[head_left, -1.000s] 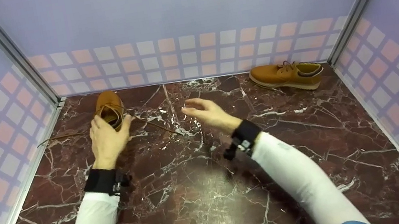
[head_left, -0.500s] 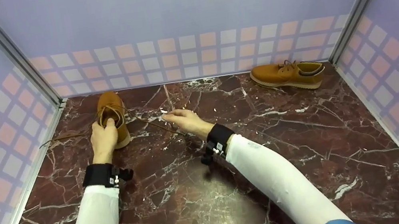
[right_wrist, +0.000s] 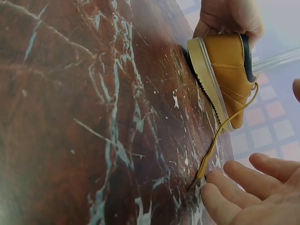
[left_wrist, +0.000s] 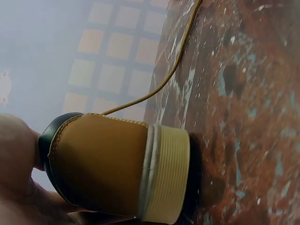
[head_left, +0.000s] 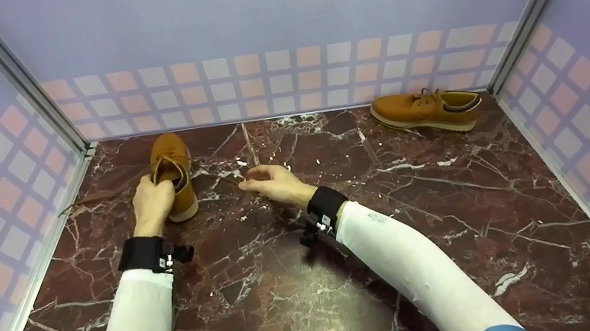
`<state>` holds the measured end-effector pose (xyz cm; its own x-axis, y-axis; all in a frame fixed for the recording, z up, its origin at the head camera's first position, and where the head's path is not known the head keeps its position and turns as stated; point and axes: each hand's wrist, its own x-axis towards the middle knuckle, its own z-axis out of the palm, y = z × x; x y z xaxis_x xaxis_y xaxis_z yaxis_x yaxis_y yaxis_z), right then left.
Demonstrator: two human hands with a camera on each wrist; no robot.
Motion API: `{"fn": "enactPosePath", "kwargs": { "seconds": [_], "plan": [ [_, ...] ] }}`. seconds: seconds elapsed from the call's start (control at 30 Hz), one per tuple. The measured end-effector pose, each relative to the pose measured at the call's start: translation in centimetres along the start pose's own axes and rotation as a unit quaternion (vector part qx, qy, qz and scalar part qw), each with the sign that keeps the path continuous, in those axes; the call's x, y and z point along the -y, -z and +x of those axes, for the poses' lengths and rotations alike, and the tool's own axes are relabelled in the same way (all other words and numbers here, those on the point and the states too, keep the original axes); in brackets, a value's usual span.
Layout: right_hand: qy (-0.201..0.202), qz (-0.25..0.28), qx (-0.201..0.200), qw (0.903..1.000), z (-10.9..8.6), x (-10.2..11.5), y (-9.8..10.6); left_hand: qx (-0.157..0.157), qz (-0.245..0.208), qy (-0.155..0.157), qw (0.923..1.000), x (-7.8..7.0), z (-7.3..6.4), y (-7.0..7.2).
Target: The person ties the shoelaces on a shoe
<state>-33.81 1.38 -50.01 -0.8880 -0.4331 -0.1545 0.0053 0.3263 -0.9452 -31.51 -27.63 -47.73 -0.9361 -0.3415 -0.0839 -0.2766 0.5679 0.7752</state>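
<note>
1. Here, on my head feed, the left hand [head_left: 153,202] grips the collar of a tan lace-up shoe [head_left: 170,148], thumb over its edge.
2. I see that shoe upright on the marble floor [head_left: 272,313], at the left, toe toward the back wall [head_left: 247,23].
3. My right-wrist feed shows the right hand [right_wrist: 255,192] with fingers loosely extended beside the end of a slack shoelace [right_wrist: 216,139]; I can't tell whether they touch it.
4. Well to the right, I see the matching shoe [head_left: 402,110] side-on near the wall.
</note>
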Motion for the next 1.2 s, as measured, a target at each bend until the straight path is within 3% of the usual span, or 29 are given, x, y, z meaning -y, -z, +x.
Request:
{"fn": "enactPosePath", "kwargs": {
  "seconds": [0.23,0.47,0.7,0.83,1.03,1.07,1.2],
  "plan": [
    [0.011,-0.054,-0.010,0.9984,-0.3,0.1,-0.6,0.034,0.015,-0.016,0.9992,-0.5,-0.9,-0.8],
    [0.030,-0.062,0.013,0.9976,-0.4,0.3,-1.2,0.060,0.024,-0.042,0.9970,-0.8,-1.6,-1.8],
    [0.037,-0.067,0.020,0.9968,-0.5,0.6,-1.7,0.107,0.030,-0.061,0.9919,-1.9,-2.9,-2.8],
    [0.035,-0.061,0.016,0.9974,-0.5,0.7,-1.9,0.119,0.035,-0.081,0.9890,-2.4,-3.8,-3.6],
    [0.031,0.001,0.014,0.9994,-0.5,0.5,-2.0,0.132,0.044,-0.120,0.9830,-3.1,-4.9,-5.3],
    [0.032,0.009,0.013,0.9994,-0.4,0.5,-2.0,0.130,0.040,-0.134,0.9816,-2.1,-4.1,-6.0],
    [0.033,0.018,0.004,0.9993,-0.3,0.2,-1.9,0.134,0.054,-0.137,0.9801,-2.6,-4.9,-6.5]
  ]
}}
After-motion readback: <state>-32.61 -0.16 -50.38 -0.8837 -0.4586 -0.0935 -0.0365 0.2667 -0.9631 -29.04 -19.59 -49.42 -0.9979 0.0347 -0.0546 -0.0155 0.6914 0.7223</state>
